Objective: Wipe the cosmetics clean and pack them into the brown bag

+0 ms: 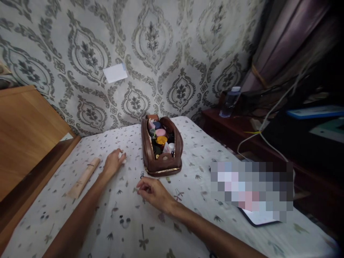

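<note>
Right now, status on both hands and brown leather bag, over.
Left hand beside slim beige tube, whitish bit at fingertips. Right hand curled over white patterned sheet, grip unclear. Brown leather bag unzipped, packed, beyond right hand.

I am in a home, in what looks like a bedroom corner. In front of me spreads a white printed sheet [113,218], like bedding, its far edge against damask-patterned wallpaper [152,39]. Wooden furniture [29,132] borders it on the left. On the right, a dark red wooden table [215,123] carries a clear plastic bottle [229,104], with a loose white cable [266,120] nearby, and a mauve curtain [285,36] hangs at the far right.
</note>
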Available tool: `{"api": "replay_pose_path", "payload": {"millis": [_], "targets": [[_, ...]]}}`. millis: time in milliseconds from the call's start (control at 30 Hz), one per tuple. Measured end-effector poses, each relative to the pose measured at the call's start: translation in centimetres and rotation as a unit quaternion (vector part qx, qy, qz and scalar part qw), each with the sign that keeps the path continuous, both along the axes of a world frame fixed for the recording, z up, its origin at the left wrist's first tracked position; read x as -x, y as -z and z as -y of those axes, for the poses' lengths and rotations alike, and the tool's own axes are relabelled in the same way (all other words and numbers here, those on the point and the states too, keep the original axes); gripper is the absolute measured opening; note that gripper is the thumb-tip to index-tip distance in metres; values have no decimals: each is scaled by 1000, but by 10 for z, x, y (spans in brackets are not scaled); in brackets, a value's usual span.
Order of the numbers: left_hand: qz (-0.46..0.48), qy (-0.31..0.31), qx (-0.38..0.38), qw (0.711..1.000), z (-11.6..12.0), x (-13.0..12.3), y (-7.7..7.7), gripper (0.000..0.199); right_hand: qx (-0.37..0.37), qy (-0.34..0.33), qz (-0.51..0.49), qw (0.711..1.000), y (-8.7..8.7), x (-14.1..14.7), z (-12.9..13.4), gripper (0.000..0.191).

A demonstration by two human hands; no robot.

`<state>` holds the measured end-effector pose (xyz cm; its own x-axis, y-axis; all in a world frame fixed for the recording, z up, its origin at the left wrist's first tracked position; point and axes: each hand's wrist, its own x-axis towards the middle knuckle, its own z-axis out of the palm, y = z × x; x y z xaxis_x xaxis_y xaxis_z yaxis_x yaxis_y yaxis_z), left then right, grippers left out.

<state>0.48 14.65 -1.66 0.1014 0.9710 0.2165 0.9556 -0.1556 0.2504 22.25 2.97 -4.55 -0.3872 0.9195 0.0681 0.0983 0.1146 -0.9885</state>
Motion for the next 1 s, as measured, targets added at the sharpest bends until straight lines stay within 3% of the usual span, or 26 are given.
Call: {"api": "replay_pose_path", "payload": {"millis": [133, 233, 300, 433, 600, 767, 1000], "targets": [[166, 66, 17, 984, 53, -27, -9, 34, 97, 4, -137, 986, 13, 9, -1, 33], [203, 130, -14, 970, 88, -48, -11, 29, 178, -15, -235, 956, 13, 15, 0, 53], [199, 151, -50, 967, 100, -54, -9, 25, 221, -31, -284, 932, 12, 19, 2, 56], [171, 187, -104, 962, 107, -54, -4, 23, 256, -19, -350, 901, 9, 23, 8, 53], [232, 211, -102, 944, 108, -55, -6, 34, 250, -18, -350, 903, 9, 21, 11, 43], [351, 166, 10, 921, 105, -50, -6, 45, 239, -7, -313, 919, 7, 18, 12, 41], [524, 98, 178, 827, 103, -41, 3, 43, 170, -32, -259, 950, 8, 18, 10, 42]]}}
